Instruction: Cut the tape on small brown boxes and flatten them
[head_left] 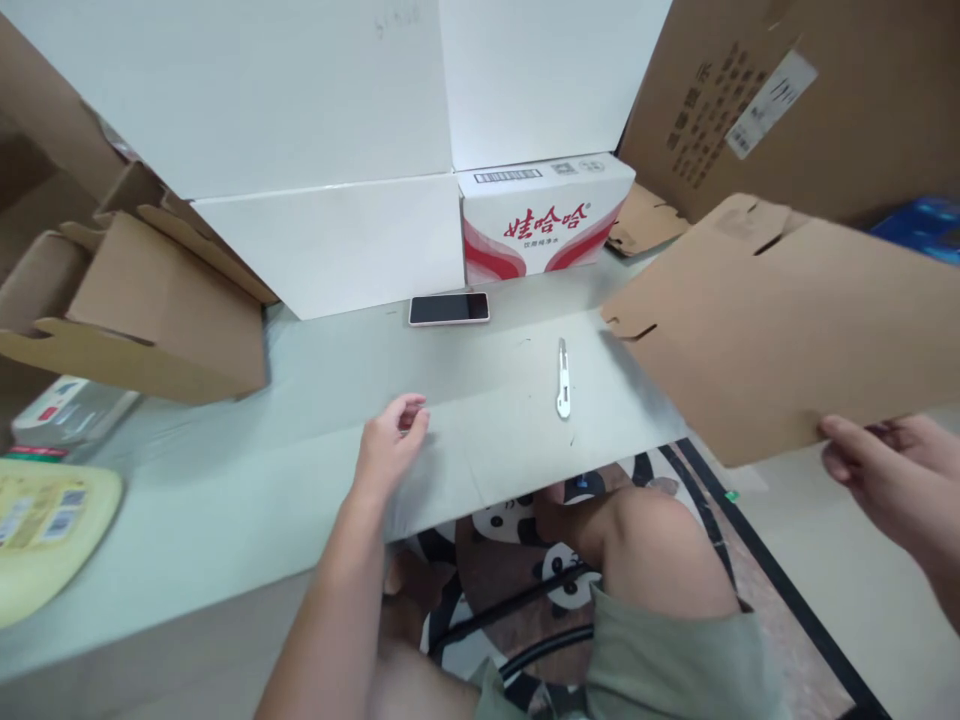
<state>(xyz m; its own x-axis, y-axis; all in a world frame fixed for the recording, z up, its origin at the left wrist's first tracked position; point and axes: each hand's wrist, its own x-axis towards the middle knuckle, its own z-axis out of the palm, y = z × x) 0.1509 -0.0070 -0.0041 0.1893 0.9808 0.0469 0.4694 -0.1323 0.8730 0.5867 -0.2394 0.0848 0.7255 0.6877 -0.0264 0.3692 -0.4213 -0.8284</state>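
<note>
At the right, my right hand (892, 465) grips the lower edge of a flat brown cardboard sheet (795, 330) between thumb and fingers. The sheet has short slots cut along its left side and is held up off the table, tilted. My left hand (391, 435) is over the table near its front edge, its fingers curled in and no object visible in them. A white utility knife (563, 380) lies on the table between the two hands. Beyond my left hand lies a smartphone (448, 309) with a dark screen.
White boxes (330, 240) and a white-and-red carton (547, 220) line the back of the table (247, 480). An open cardboard box (172, 310), a clear plastic case (75, 410) and a yellow bottle (56, 530) stand left. A large carton (750, 90) rises behind the sheet.
</note>
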